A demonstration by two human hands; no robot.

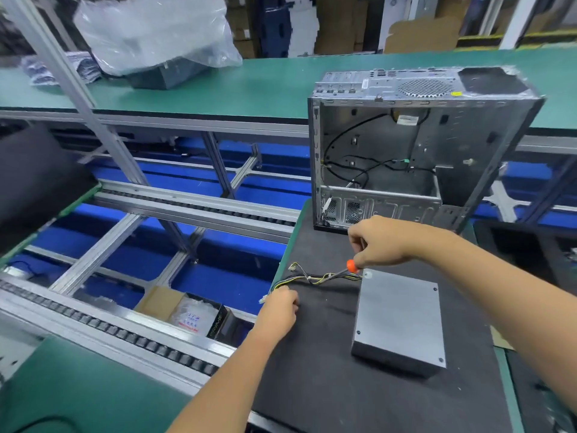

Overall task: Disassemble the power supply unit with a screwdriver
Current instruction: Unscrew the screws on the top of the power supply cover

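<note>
A grey metal power supply unit [401, 320] lies flat on a black mat [324, 385], with small screws at its lid corners. Its bundle of yellow and black cables [315, 278] trails left from its far corner. My right hand [379, 242] is closed on a screwdriver [352, 266] with an orange handle, held just above the unit's far left corner. My left hand [279, 309] rests fingers-down on the mat at the cable ends, near a white connector; whether it grips anything I cannot tell.
An opened, empty computer case [415, 151] stands at the mat's far edge. A roller conveyor [125, 329] runs to the left, with a cardboard box [184, 310] below it. A plastic-wrapped item [156, 35] sits on the far green bench.
</note>
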